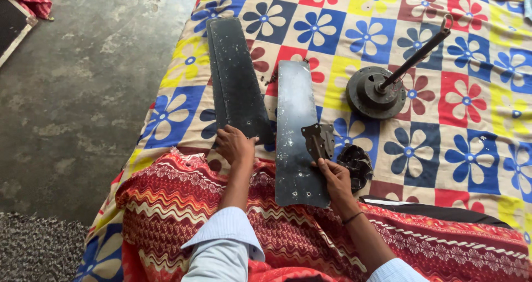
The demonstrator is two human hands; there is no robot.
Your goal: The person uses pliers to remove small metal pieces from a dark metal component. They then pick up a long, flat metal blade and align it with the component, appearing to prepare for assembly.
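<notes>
Two dark fan blades [235,77] lie stacked on the flowered bedsheet [471,110], and my left hand [234,144] rests on their near end. A third, greyer fan blade [296,121] lies to the right of them. My right hand [332,174] holds a dark metal bracket [318,140] against that blade's right edge. A dark fan motor with its down rod [382,90] lies further right on the sheet. A small black part [356,163] sits just right of my right hand.
A red patterned cloth [183,199] covers the bed's near edge under my arms. A grey concrete floor [72,93] lies to the left, with a speckled mat [39,249] at the lower left and a dark board [11,21] at the upper left.
</notes>
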